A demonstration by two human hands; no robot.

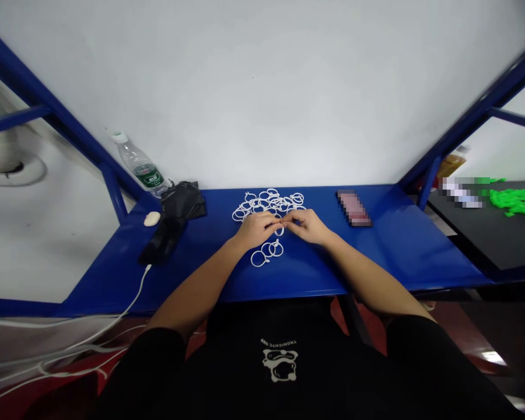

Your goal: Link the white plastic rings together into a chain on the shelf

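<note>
White ring (279, 234) beneath left fingers (271, 222) and right fingers (292, 220), both pinched on it.

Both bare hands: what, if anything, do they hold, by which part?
Left hand and right hand appear to pinch a thin white plastic-looking ring at its far edge.

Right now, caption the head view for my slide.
Left hand and right hand meet at a white ring, more white rings behind, on a blue table.

Single head view: I look from above the shirt (332, 367), forward and down at the near desk (306, 268), wall (262, 93) beyond.
</note>
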